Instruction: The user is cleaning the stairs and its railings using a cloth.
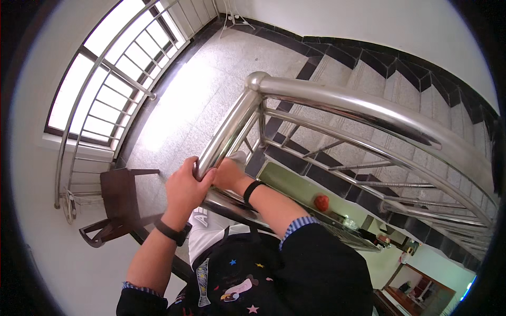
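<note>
My left hand (pixel 185 186) grips the near end of a short stainless-steel handrail section (pixel 227 130), with its thumb over the tube. Close beside it, my right hand (pixel 229 173) is bent against the far side of the same tube, its fingers largely hidden. A light grey thing (pixel 238 156) shows just beyond the right knuckles; whether it is a cloth or a shoe, and whether I hold it, cannot be told. At a ball joint (pixel 257 81) the section meets a thicker, long handrail (pixel 355 100). Another steel tube (pixel 233 206) crosses below my hands.
Stairs (pixel 363 87) with dark edging run along the right. A dark wooden chair (pixel 118 197) stands at left, below a barred window (pixel 106 83). A white metal stand (pixel 235 19) is at the far corner. Through the balusters, a lower floor shows a red object (pixel 321 202).
</note>
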A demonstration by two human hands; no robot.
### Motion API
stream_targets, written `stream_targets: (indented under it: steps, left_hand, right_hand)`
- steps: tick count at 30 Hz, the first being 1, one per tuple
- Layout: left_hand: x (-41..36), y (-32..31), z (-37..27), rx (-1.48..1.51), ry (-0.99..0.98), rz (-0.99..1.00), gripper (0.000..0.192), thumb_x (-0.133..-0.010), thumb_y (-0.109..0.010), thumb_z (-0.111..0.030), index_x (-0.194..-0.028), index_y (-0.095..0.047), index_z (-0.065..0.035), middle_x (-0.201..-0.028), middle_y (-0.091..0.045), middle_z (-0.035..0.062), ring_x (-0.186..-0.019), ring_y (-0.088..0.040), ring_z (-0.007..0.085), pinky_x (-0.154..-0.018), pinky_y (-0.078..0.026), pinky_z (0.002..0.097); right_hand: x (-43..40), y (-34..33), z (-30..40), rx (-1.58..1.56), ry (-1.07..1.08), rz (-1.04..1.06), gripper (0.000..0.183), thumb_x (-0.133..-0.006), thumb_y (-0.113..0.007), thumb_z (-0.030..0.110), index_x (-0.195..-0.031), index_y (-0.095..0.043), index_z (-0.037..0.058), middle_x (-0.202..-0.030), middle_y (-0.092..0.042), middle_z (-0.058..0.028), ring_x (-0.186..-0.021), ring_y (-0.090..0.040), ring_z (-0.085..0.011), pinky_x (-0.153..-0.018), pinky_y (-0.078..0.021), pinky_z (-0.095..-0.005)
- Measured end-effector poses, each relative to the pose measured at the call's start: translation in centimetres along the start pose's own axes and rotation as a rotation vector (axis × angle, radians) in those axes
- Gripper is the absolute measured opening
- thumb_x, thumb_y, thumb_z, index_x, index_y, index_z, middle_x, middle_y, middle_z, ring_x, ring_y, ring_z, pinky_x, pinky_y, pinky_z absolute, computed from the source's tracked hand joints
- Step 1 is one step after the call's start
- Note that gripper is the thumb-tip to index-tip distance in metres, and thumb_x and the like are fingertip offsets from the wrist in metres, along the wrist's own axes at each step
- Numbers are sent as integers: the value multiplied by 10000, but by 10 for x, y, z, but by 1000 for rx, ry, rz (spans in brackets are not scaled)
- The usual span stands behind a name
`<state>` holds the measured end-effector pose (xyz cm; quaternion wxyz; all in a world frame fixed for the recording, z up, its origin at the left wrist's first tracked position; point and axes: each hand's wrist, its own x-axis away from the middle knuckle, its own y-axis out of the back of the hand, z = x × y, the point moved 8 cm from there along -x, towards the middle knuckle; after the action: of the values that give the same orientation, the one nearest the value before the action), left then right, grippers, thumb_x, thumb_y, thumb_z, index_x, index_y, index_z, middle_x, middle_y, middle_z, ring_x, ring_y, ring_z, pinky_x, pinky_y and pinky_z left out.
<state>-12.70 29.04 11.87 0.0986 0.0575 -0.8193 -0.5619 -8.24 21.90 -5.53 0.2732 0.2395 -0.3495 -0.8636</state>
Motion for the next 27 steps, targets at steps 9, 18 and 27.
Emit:
stream_targets:
  steps: [9,18,27]
  left_hand:
    - [4,-3,15,41,55,10,573,-887,-739,-553,-1218,-679,-88,-932,-777,150,-877,-754,375,-787,-588,495]
    - [-2,1,-10,75,-28,24,511,-908,-685,-554,-1127,-682,-93,-891,-755,165,-857,-751,365,-773,-588,494]
    - [9,-6,17,88,-30,-43,527,-873,-695,-567,-1027,-674,-64,-885,-745,157,-837,-739,382,-766,-553,518]
  right_hand:
    - [-50,70,-107,229,-170,-76,436,-888,-698,438,-1198,-766,139,-1144,-769,-162,-1054,-734,-368,-898,-594,-468]
    - [-25,58,-191,-135,-382,-151,372,-1063,-591,409,-1145,-712,66,-1181,-737,-160,-1130,-673,-337,-1044,-489,-464]
    - [-18,-82,-94,-382,-11,45,261,-954,-654,378,-1039,-750,150,-1013,-756,-126,-998,-700,-364,-940,-509,-516]
